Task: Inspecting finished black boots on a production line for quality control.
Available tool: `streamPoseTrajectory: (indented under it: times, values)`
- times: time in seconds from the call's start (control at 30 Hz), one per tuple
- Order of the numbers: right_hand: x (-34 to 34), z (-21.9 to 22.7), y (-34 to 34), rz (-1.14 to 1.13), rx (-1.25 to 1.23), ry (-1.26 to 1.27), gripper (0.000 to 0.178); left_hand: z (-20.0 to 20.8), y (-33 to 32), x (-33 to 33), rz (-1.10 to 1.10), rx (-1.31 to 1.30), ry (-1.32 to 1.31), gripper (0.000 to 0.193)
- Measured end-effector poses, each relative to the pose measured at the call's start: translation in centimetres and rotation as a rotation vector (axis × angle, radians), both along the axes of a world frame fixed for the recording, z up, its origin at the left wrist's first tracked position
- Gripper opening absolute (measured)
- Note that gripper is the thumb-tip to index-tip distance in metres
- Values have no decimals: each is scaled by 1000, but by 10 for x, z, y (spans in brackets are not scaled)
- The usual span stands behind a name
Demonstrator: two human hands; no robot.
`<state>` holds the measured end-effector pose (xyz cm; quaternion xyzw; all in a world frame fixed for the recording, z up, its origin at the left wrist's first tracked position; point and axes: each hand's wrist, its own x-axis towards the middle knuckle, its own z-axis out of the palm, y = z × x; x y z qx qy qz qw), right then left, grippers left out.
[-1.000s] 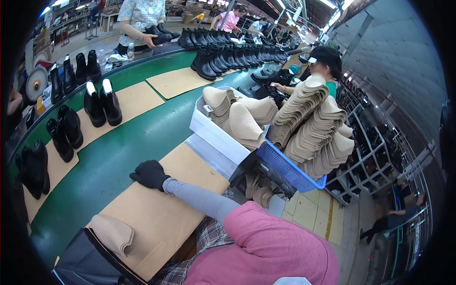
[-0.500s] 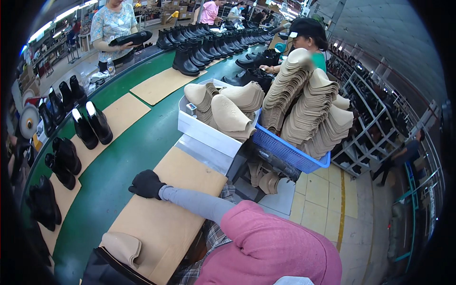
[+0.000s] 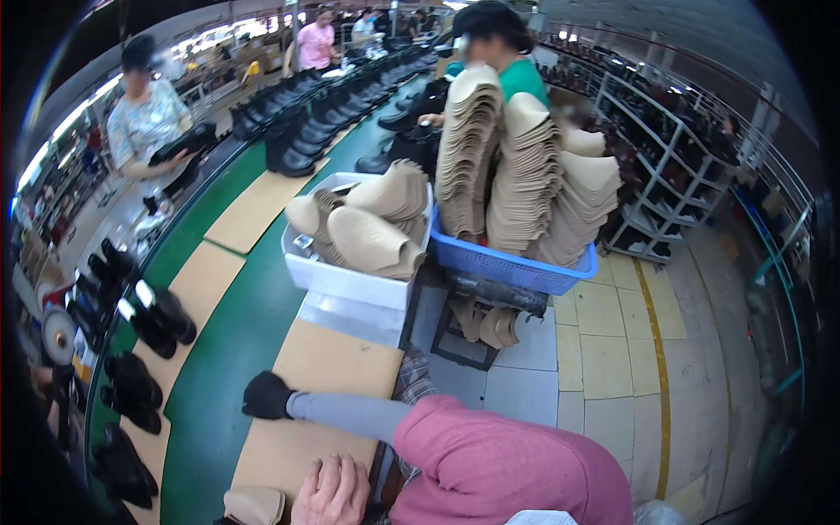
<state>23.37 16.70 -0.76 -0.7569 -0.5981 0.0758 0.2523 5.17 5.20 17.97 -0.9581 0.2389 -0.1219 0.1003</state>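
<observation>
My right hand (image 3: pixel 268 395), in a black glove below a grey sleeve, rests closed on the cardboard sheet (image 3: pixel 337 354); its palm is hidden. My bare left hand (image 3: pixel 332 494) comes in at the lower edge, back up, fingers stretched out over the same sheet. Just left of it lies a curved beige insert (image 3: pixel 254 505) of moulded board, cut off below. Beyond the sheet, more such inserts (image 3: pixel 372 238) sit in a white box (image 3: pixel 348 286).
Tall insert stacks (image 3: pixel 523 188) fill a blue basket (image 3: pixel 516 269) on a black stand. Black boots (image 3: pixel 164 317) line the green table (image 3: pixel 229 350). A person in green (image 3: pixel 522 77) works behind the basket; another (image 3: pixel 144 131) handles a boot across the table. Metal racks (image 3: pixel 652 184) stand right.
The view has shifted. My left hand has come into sight beside the insert, and the black boot near it has almost left the picture. My gloved right hand stays on the cardboard.
</observation>
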Motion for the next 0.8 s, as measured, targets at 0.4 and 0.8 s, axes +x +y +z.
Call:
streamPoseTrajectory:
  times: [0.4,0.8]
  values:
    - [4,3,-2,26,-109,-54,32,-70,-2,-14,172,-312,399,31]
    - [6,4,0,18,-121,-64,33,-102,-10,-21,257,-454,424,53]
